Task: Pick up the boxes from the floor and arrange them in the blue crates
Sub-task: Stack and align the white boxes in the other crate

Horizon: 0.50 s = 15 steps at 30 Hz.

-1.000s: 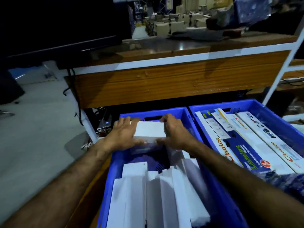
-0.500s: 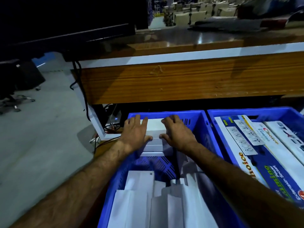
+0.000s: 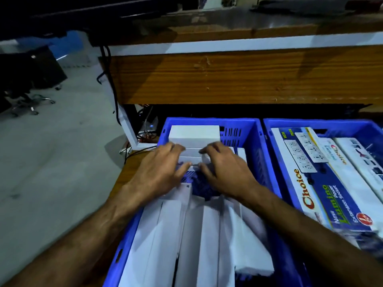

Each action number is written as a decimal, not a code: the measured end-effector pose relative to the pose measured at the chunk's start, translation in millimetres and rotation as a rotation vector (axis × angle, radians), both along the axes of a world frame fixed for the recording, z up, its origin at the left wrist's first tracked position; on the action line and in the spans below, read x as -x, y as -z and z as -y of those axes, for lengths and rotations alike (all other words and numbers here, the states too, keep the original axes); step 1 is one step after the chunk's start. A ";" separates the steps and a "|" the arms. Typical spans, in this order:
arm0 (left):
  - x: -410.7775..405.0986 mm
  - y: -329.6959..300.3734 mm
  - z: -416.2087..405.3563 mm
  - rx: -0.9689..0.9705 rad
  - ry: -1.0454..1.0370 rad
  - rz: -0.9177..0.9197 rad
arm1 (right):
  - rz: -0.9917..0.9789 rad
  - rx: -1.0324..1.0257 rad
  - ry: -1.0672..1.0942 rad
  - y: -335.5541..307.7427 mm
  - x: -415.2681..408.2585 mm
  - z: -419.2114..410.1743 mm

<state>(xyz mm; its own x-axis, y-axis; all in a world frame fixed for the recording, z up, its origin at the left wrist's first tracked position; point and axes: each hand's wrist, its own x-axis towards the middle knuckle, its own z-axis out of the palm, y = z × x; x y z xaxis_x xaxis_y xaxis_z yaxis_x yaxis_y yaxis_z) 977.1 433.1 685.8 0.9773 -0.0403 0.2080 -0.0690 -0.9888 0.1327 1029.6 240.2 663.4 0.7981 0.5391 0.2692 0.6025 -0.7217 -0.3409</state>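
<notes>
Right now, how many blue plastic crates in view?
2. Left blue plastic crate holds white boxes, under both hands; right blue plastic crate holds printed extension-socket boxes, partly cut off at the frame edge.

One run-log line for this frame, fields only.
stage: stacking | left hand: on white boxes | right hand: on same stack | place: far end, left crate | right crate: printed boxes

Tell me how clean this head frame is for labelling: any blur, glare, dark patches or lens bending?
Head view: dim overall, top left nearly black; a soft sheen on the desk top; the left hand and right hand look slightly smeared over the white boxes; print on the Choice box stays readable; the wide lens bows the left blue crate.
</notes>
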 end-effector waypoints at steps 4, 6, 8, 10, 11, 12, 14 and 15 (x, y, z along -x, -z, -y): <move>-2.6 23.9 3.3 -0.060 0.015 -0.306 | -0.215 0.265 0.000 15.4 11.6 -10.7; -6.9 30.1 3.9 -0.124 0.039 -0.450 | -0.387 0.353 -0.016 19.3 10.0 -14.4; -9.1 30.1 7.1 -0.118 0.050 -0.620 | -0.585 0.451 -0.087 18.7 8.4 -16.8; -12.4 27.6 9.7 -0.051 0.035 -0.768 | -0.711 0.519 -0.123 17.0 8.0 -17.5; -13.0 24.5 11.7 -0.019 0.031 -0.833 | -0.745 0.537 -0.100 17.3 8.8 -17.2; -13.0 22.1 14.0 0.010 0.034 -0.891 | -0.752 0.555 -0.075 18.0 10.9 -15.6; -11.3 21.9 16.9 0.045 0.038 -0.969 | -0.748 0.561 -0.068 20.5 12.8 -13.6; -10.6 24.5 17.5 0.053 0.031 -0.984 | -0.758 0.545 -0.057 20.0 14.1 -11.8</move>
